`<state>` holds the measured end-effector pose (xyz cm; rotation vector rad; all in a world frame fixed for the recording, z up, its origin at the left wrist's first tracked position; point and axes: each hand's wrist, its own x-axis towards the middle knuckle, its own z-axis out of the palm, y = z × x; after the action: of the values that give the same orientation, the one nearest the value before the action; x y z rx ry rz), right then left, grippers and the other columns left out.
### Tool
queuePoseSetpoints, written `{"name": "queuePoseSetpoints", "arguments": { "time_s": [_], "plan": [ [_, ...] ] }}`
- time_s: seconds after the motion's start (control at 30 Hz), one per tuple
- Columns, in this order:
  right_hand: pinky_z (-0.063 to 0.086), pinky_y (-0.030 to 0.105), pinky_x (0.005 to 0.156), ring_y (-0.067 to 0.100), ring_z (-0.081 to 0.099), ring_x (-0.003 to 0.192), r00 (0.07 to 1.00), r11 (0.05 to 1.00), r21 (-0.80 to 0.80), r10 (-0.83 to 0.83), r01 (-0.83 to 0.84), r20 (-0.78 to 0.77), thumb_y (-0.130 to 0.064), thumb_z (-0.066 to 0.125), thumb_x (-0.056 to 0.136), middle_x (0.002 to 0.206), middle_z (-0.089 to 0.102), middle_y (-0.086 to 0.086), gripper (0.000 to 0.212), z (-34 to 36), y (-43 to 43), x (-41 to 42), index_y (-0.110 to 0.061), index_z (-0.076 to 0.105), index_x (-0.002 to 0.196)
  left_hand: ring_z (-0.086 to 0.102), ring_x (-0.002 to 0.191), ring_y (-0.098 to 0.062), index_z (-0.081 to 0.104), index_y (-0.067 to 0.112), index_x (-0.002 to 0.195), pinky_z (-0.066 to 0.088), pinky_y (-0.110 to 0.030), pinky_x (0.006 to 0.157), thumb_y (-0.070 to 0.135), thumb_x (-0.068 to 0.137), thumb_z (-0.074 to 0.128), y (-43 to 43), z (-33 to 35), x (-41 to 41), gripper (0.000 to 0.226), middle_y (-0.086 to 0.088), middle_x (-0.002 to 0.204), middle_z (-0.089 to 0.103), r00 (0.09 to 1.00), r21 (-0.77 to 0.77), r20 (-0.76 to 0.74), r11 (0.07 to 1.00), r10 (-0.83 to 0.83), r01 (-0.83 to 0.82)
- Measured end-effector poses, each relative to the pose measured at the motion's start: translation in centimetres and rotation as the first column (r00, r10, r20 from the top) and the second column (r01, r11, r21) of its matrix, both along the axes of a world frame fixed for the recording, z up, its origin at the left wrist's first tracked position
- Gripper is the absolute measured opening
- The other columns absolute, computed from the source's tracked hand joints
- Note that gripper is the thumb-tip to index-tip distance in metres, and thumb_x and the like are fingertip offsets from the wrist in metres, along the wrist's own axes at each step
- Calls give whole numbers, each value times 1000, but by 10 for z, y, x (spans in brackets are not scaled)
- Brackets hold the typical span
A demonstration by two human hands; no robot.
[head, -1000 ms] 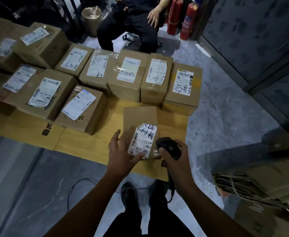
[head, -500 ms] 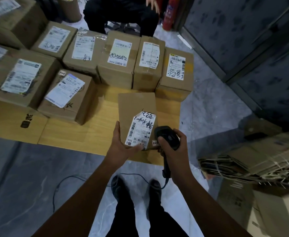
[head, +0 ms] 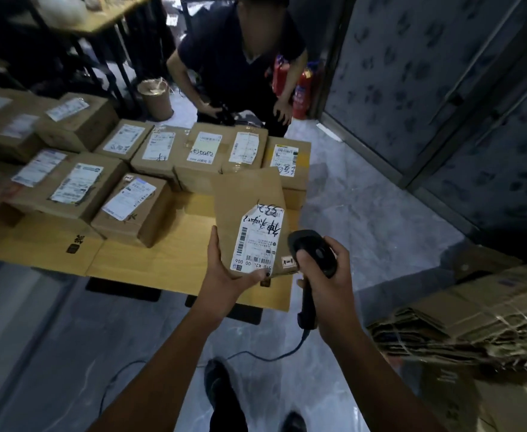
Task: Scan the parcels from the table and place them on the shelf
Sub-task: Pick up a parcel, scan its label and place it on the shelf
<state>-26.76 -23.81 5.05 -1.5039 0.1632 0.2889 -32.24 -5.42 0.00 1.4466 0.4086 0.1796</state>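
We held the flat parcel (head: 249, 201) lifted off the surface (head: 162, 263), our left hand (head: 227, 272) clamped on its near edge; beside it our right hand (head: 327, 275) gripped the scanner (head: 313, 252), best aimed squarely at the label (head: 260, 241)

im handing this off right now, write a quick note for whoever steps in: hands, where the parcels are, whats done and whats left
Left hand: grips the flat brown parcel by its near corner, lifted off the table, label up.
Right hand: holds the black corded scanner, its head right beside the parcel's label.
On the table: many more labelled boxes, in rows at the back and left.
Done: one parcel picked up and brought to the scanner; I cannot tell whether it has scanned.
Left: confirm the scan, shelve this parcel, then repeat for the rest. The target shelf spot is not clearly in view.
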Motion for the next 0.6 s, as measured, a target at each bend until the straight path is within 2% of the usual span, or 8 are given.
{"name": "queuePoseSetpoints", "arguments": {
  "time_s": [0.07,0.13,0.23,0.3,0.4,0.5,0.6],
  "plan": [
    [60,41,99,3,70,108,999,999,33,7,-8,44,-27,79,94,111,70,-27,53,15,-21,-2,-35,52,139,61,132,-21,10,34,163,61,-44,90,-8,77,86,-21,16,1,123,3,149,57,998,43,57,999,10,-12],
    [61,38,96,2,70,106,997,997,71,17,-22,69,-29,79,94,104,70,-33,52,29,-41,-6,-35,51,138,59,134,-21,14,40,162,60,-47,92,-5,77,87,-40,29,1,121,3,151,54,995,69,96,997,25,-32],
    [60,43,99,2,70,107,994,994,107,-4,-8,111,-31,80,92,106,69,-34,52,50,-67,-11,-38,52,136,57,136,-20,14,45,161,59,-48,96,1,77,90,-63,52,1,121,3,154,50,988,91,138,993,63,-76],
    [59,47,100,2,70,106,989,992,125,-19,1,145,-29,80,92,106,69,-34,48,63,-80,-14,-38,54,132,58,135,-21,15,40,161,59,-46,97,-1,79,88,-76,69,4,117,1,152,53,981,124,180,988,67,-91],
    [59,50,100,9,72,108,984,992,130,-15,-9,180,-30,81,91,108,69,-31,48,80,-97,-19,-37,55,131,56,137,-22,13,34,162,55,-52,103,0,80,87,-86,96,15,116,-1,154,52,969,159,228,978,99,-137],
    [62,43,92,12,75,98,974,990,119,47,-75,221,-27,79,93,106,71,-27,44,94,-111,-25,-36,56,130,51,142,-19,8,36,163,47,-53,113,13,79,91,-96,119,27,120,1,159,45,951,215,281,958,128,-192],
    [61,39,79,18,76,81,979,976,180,84,-118,187,-23,76,96,107,76,-6,40,105,-120,-31,-31,57,130,48,144,-14,0,35,164,48,-45,113,12,81,89,-110,135,36,123,2,162,40,928,234,338,942,155,-242]
  ]
}}
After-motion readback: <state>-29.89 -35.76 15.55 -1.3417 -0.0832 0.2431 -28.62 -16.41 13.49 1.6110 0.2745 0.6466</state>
